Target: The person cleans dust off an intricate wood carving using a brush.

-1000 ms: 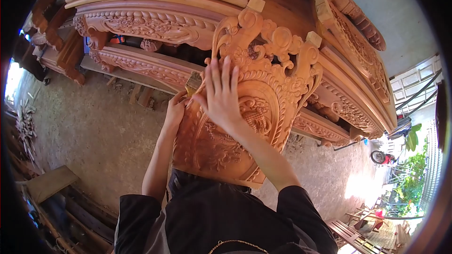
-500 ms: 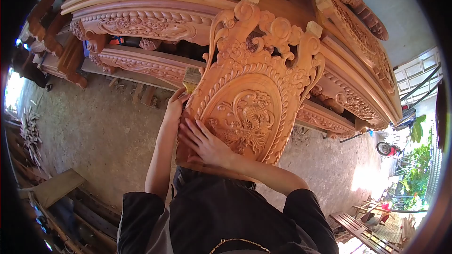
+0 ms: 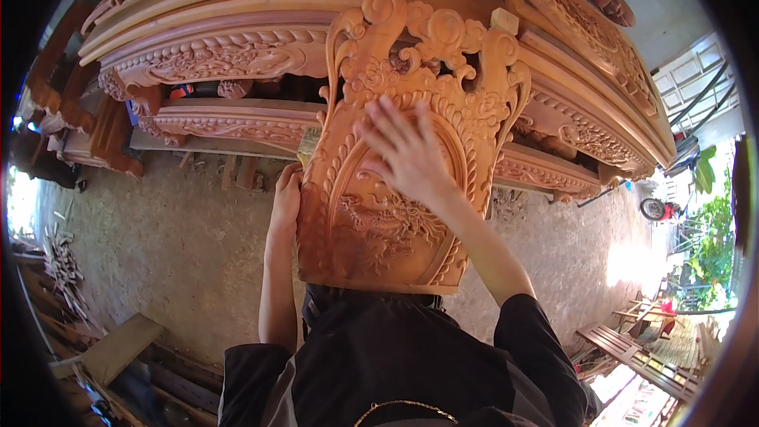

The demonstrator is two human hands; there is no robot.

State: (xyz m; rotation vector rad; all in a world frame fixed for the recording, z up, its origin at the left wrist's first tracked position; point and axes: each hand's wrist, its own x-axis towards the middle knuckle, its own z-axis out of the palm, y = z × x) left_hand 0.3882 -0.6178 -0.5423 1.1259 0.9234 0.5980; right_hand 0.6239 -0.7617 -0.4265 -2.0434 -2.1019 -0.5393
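A carved wooden panel (image 3: pixel 316 213) leans up from my lap against the stacked furniture, with an oval relief, a rope-like border and a pierced scroll top. My right hand (image 3: pixel 411 154) is spread over the upper part of the oval, slightly blurred, and hides some of the carving. At the panel's left edge, my left hand (image 3: pixel 288 198) is closed on a brush (image 3: pixel 309 142) whose pale bristles point upward. Its handle is mostly hidden by the hand and the panel. That same hand also rests against the panel's side.
Carved wooden furniture parts (image 3: pixel 213 63) are stacked behind the panel. Wood scraps (image 3: pixel 63 269) lie on the concrete floor (image 3: pixel 182 245) at left, near a board (image 3: pixel 122 348). A slatted wooden piece (image 3: pixel 640 360) sits at lower right, and a motorbike wheel (image 3: pixel 653 209) shows farther back.
My right hand has moved from the panel's lower left up to the upper oval, uncovering the lower-left surface. My left hand remains at the left edge with the brush. The view has shifted slightly.
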